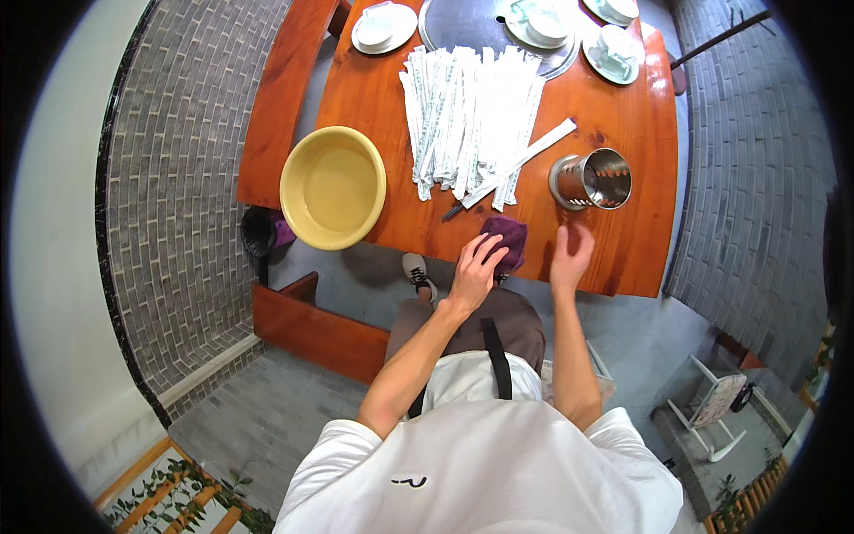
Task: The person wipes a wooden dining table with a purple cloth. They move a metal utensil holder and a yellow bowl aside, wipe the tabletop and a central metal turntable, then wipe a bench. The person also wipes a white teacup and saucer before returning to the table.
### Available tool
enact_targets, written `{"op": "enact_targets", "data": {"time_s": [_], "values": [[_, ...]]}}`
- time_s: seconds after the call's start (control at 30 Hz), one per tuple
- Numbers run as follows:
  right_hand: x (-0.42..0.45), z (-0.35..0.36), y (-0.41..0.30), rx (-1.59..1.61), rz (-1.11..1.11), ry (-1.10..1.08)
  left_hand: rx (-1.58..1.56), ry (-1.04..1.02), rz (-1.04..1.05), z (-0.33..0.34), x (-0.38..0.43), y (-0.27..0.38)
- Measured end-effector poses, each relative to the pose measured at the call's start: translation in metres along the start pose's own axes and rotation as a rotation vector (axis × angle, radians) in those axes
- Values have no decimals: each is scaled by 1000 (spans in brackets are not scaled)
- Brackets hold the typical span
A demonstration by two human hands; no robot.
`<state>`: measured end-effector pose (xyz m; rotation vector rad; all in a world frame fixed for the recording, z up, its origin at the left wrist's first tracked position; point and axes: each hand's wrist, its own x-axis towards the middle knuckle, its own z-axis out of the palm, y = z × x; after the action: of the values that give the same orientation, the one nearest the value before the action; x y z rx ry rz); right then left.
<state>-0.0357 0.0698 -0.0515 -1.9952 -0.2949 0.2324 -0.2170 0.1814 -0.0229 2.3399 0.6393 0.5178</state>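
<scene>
My left hand (475, 277) is at the table's near edge, its fingers curled over a folded purple cloth (512, 235); the thumb is hidden. To its right, my right hand (572, 257) is empty with fingers apart, just below a perforated metal utensil holder (604, 179). That holder looks tilted in this view, and no utensils show inside it. Beyond my hands lies a wide pile of chopsticks in white paper wrappers (460, 120). One wrapped pair (554, 137) lies slantwise across the pile's right side, with dark tips (453, 212) visible near its lower end.
A yellow plastic basin (333, 190) overhangs the wooden table (373, 87) at the left. Plates with bowls (383, 30) stand around a round metal plate (460, 27) at the far side. Wooden benches (313, 334), a dark bin (259, 230) and a chair (717, 400) stand around.
</scene>
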Motion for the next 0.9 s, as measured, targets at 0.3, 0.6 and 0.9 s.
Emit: {"op": "enact_targets", "data": {"time_s": [0.3, 0.6, 0.9], "values": [[-142, 79, -126, 580, 508, -544, -85, 103, 58, -130, -25, -18], [-228, 199, -234, 890, 561, -504, -196, 49, -54, -291, -46, -90], [-228, 250, -283, 676, 392, -544, -933, -70, -489, -358, -31, -141]]}}
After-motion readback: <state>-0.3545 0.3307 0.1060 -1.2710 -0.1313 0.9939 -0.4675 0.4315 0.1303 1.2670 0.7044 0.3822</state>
